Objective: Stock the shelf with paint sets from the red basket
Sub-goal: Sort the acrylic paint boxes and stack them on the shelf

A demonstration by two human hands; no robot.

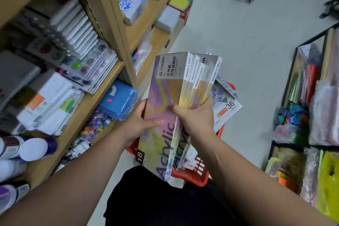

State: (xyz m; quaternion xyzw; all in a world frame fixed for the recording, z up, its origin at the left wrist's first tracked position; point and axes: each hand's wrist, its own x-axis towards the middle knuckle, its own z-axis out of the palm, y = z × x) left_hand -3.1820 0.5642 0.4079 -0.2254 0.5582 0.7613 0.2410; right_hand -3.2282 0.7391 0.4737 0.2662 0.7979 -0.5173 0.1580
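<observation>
I hold a fanned stack of several flat acrylic paint set boxes [165, 97], pastel purple and yellow with "Acrylic" lettering, above the red basket [194, 176] on the floor. My left hand [141, 124] grips the stack's left edge, thumb across the front box. My right hand [196, 115] grips the stack from the right, fingers curled round the boxes' spines. A white "36 colors" set [225, 108] and a small box lie in the basket behind the stack. The wooden shelf [91, 101] stands to my left.
The shelf holds watercolour palettes [86, 62], white boxes [49, 102], a blue pouch [117, 99] and paint bottles [34, 148]. A black wire rack [293, 71] with coloured craft goods stands to the right. Pale floor [247, 33] stretches ahead between them.
</observation>
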